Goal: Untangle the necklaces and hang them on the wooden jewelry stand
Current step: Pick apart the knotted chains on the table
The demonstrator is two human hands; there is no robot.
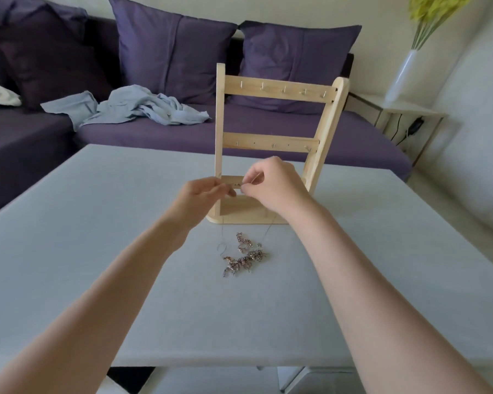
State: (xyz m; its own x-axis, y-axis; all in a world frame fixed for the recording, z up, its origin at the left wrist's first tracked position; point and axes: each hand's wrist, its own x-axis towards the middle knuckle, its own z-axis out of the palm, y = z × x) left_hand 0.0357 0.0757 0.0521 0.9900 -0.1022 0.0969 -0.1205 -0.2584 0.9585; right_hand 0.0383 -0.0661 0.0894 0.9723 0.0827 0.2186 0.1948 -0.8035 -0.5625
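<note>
Silvery thin chain (269,229) pinched at its ends between left hand (204,192) and right hand (271,185) before pale wooden stand (279,137), trailing down to tangled necklaces (244,258) on table (97,223).

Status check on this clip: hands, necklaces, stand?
Left hand and right hand both pinch a thin chain's ends before the wooden stand. Tangled necklaces lie on the table. Hooks bare; nothing in the way.

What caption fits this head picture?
Both hands pinch a chain's ends before the stand, necklaces tangled below.
</note>
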